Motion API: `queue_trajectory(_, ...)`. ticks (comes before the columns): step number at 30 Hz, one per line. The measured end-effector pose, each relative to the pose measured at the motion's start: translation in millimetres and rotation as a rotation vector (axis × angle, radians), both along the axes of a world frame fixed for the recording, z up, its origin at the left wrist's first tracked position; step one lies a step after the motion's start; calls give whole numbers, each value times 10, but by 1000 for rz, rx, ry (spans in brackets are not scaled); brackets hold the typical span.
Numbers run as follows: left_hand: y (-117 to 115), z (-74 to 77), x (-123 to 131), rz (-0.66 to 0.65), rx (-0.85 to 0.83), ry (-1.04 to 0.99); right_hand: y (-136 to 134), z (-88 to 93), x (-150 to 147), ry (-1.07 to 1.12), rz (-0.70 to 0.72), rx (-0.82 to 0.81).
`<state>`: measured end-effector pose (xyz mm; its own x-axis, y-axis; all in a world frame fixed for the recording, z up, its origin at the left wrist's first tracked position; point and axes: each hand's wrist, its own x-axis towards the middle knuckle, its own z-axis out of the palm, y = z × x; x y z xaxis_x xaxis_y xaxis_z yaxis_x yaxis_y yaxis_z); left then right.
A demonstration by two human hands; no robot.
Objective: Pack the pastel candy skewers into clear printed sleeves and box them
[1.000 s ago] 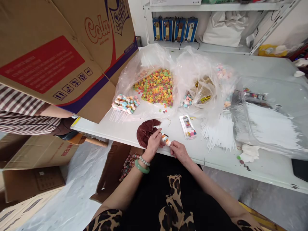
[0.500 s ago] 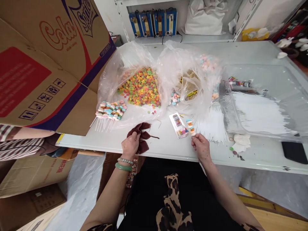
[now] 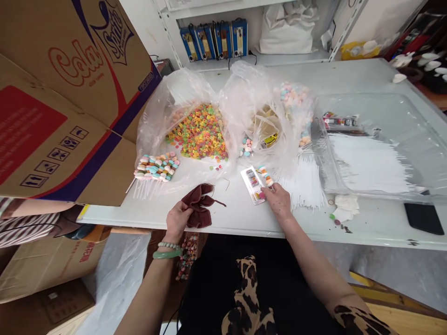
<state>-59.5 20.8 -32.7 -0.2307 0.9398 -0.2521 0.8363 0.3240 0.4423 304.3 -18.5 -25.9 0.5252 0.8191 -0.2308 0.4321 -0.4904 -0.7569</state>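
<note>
At the front edge of the white table, my left hand (image 3: 177, 217) pinches a dark maroon cloth (image 3: 199, 207) that has a thin tie sticking out to the right. My right hand (image 3: 278, 201) holds the lower end of a candy skewer (image 3: 265, 176) with orange, white and blue pieces. Its fingertips are beside the lower right corner of a small printed card (image 3: 253, 185). Finished-looking candy sticks (image 3: 157, 166) lie in a group at the left. Behind them, an open plastic bag holds colorful ring candies (image 3: 202, 132).
A large cardboard box (image 3: 70, 107) stands at the left. White sticks (image 3: 303, 181) lie right of my right hand, beside a clear tray (image 3: 370, 190) of more sticks. A black flat object (image 3: 423, 218) rests at the right edge. Another person's striped sleeve (image 3: 24, 223) shows far left.
My left hand has shifted left on the cloth, which is spread out more. My right hand and the skewer have moved left, closer to the card. The view has shifted slightly.
</note>
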Motion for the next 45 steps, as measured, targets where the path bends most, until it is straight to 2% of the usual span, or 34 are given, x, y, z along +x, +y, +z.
queue_trajectory(3, 60, 94, 48, -126, -76, 194, 100, 18, -43, -101, 57, -159)
queue_trajectory(6, 32, 140, 120, -270, -80, 308, 126, 29, -88, -184, 96, -250)
queue_trajectory(9, -105, 173, 160, -374, -37, 289, 117, 13, -103, -205, 69, -230)
queue_trajectory(12, -331, 262, 129, -433, 2, 228, 98, -49, -82, -133, 10, -129)
queue_trajectory(14, -477, 344, 122, -399, 61, 181, 87, -101, -54, -41, -16, -47)
queue_trajectory(16, -569, 410, 193, -289, 202, 98, 78, -137, -25, 42, -28, 46)
queue_trajectory(18, -587, 440, 373, -193, 354, -88, 69, -143, -3, 76, -31, 140)
queue_trajectory(19, -570, 441, 502, -191, 381, -241, 62, -132, 3, 80, -40, 186)
queue_trajectory(21, -503, 430, 805, -220, 255, -597, 40, -79, 7, 107, -66, 277)
queue_trajectory(23, -422, 431, 1117, -186, 3, -900, -1, 8, -7, 208, -92, 348)
queue_trajectory(26, -313, 475, 1475, -135, -237, -1205, -105, 161, -72, 483, -79, 331)
queue_trajectory(28, -250, 503, 1608, -129, -350, -1350, -185, 235, -142, 650, -24, 271)
queue_trajectory(30, -194, 497, 1668, -114, -420, -1434, -250, 265, -217, 733, 65, 224)
queue_trajectory(33, -143, 425, 1675, -21, -368, -1455, -294, 243, -308, 753, 162, 186)
queue_trajectory(36, -139, 354, 1650, 101, -238, -1436, -296, 218, -375, 795, 157, 175)
queue_trajectory(39, -155, 347, 1648, 200, -125, -1434, -299, 248, -450, 804, 133, 171)
queue_trajectory(45, -187, 409, 1755, 257, -132, -1529, -284, 330, -625, 809, 159, 202)
